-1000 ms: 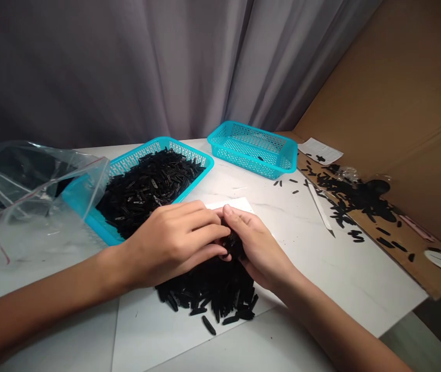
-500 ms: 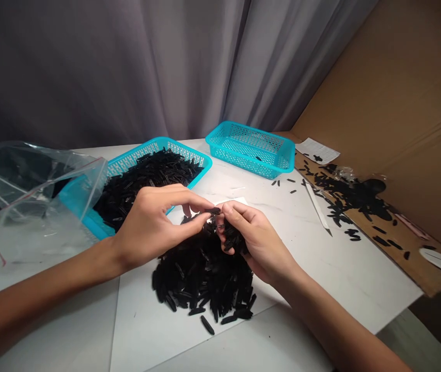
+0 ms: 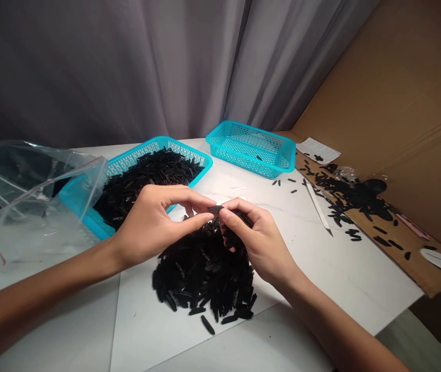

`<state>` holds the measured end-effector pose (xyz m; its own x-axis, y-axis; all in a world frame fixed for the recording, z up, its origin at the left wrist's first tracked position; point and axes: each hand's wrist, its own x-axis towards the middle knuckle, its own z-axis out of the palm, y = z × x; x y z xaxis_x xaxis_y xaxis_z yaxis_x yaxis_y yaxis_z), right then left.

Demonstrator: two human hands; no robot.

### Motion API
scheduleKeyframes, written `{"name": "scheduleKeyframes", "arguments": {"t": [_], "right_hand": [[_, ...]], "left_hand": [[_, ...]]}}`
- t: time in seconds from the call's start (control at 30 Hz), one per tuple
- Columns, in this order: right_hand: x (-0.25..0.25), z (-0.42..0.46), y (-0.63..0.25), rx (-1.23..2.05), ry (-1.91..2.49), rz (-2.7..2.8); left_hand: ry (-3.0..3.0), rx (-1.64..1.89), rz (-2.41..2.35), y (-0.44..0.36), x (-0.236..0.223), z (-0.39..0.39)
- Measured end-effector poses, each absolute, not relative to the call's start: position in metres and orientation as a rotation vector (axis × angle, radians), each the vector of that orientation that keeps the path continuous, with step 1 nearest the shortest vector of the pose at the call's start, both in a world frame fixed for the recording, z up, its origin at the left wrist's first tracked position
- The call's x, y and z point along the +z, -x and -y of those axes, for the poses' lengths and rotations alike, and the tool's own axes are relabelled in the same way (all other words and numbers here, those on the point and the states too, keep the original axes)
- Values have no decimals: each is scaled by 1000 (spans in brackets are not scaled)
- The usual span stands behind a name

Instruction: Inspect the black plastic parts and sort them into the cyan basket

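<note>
I'm looking at a white marble-look table with a heap of small black pieces on a white sheet, a teal basket behind the heap, and a zip bag to its left.

Left hand, right hand bare — slim fingers, short nails

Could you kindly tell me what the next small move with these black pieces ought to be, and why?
I would probably draw the black piece clear with the left hand first: its fingertips pinch the piece, which seems to touch the clump at the right hand, above the loose pile.
</note>
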<state>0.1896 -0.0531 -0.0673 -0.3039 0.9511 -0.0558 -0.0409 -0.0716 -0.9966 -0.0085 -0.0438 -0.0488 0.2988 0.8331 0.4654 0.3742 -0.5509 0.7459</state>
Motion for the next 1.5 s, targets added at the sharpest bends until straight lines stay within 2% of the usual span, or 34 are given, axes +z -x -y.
{"name": "scheduleKeyframes", "arguments": {"t": [0.37,0.77,1.1,1.37,1.5], "right_hand": [[-68,53,-190,1496,1014,1380],[-71,52,-189,1563,1010,1336],[-66,53,-190,1367,1049,1452],[-66,53,-190,1346,1042,1501],[-66,53,-190,1175,1050,1597]], "left_hand": [[-2087,1228,-1033,9,-51,44],[-1915,1109,-1141,6,-45,47],[-1830,1095,-1089,8,-45,45],[-1769,1067,-1099,9,-46,45],[-1719,1036,-1128,9,-46,44]]}}
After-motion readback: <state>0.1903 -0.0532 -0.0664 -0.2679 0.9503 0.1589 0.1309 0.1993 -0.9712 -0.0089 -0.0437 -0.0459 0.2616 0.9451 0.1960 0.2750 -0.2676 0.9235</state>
